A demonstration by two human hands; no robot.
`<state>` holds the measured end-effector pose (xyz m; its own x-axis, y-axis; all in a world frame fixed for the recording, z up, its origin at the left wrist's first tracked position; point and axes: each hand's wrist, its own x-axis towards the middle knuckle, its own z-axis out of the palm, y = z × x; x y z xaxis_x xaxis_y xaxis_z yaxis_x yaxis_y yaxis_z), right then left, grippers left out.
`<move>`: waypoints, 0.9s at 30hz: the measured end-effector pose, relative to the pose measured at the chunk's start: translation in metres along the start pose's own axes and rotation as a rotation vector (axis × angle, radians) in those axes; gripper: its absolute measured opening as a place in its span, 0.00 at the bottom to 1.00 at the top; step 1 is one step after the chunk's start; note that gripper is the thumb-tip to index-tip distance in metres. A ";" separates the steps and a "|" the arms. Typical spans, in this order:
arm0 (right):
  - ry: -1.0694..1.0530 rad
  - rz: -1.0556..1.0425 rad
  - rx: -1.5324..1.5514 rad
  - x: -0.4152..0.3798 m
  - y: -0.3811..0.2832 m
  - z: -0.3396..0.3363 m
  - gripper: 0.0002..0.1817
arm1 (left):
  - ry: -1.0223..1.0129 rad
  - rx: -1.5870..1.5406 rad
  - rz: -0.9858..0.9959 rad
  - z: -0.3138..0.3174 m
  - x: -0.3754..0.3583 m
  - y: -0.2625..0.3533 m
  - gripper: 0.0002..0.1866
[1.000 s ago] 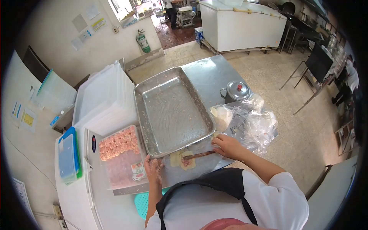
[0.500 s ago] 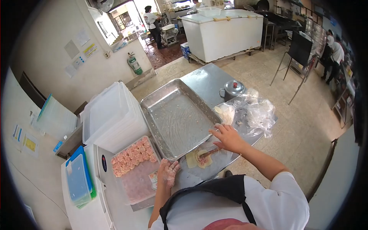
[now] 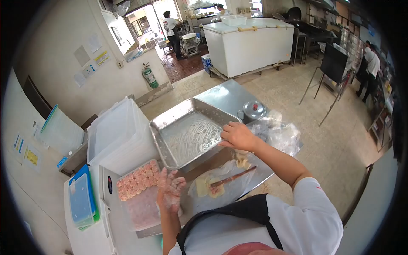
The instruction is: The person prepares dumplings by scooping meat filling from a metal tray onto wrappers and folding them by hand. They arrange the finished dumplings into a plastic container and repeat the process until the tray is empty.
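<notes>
My right hand (image 3: 238, 135) grips the near right rim of a large metal tray (image 3: 189, 131), whose inside is smeared with wet residue. The tray's near side looks lifted off the table. My left hand (image 3: 171, 189) is smeared and has its fingers spread beside the tray's near left corner, over the edge of a container of pink meat portions (image 3: 138, 180). On a plastic sheet near me lie pale wrappers (image 3: 216, 189) with a little meat, and a brown stick (image 3: 233, 176) rests across them.
A lidded metal pot (image 3: 254, 111) and crumpled clear plastic bags (image 3: 284, 136) occupy the table's right side. Stacked clear bins (image 3: 119, 131) stand at left, near blue and green lids (image 3: 85, 193). Beyond are a white chest freezer (image 3: 250, 49) and people (image 3: 171, 32).
The tray's near side has come up and away from me, with my right hand now closed on its rim. My left hand has moved left. More of the plastic sheet and stick shows.
</notes>
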<state>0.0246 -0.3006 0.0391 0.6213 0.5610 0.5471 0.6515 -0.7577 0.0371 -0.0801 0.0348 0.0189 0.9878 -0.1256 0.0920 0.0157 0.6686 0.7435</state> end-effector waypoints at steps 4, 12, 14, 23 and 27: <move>0.168 -0.041 0.050 0.042 0.059 -0.017 0.20 | 0.085 0.208 0.158 0.039 0.020 -0.003 0.41; 0.231 0.075 0.201 0.075 0.173 -0.016 0.21 | 0.566 0.679 0.272 0.029 -0.031 -0.042 0.34; 0.245 0.089 0.199 0.073 0.196 -0.013 0.21 | 0.677 0.698 0.255 0.024 -0.051 -0.053 0.33; 0.274 0.121 0.183 0.053 0.260 -0.005 0.21 | 0.696 1.085 0.199 0.044 -0.030 -0.078 0.27; 0.254 0.117 0.215 0.044 0.277 0.001 0.21 | 0.671 1.049 0.217 0.053 -0.011 -0.089 0.25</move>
<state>0.2326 -0.4853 0.0727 0.5868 0.3528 0.7289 0.6757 -0.7094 -0.2006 -0.1005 -0.0626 -0.0130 0.8438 0.5145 0.1529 0.0176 -0.3111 0.9502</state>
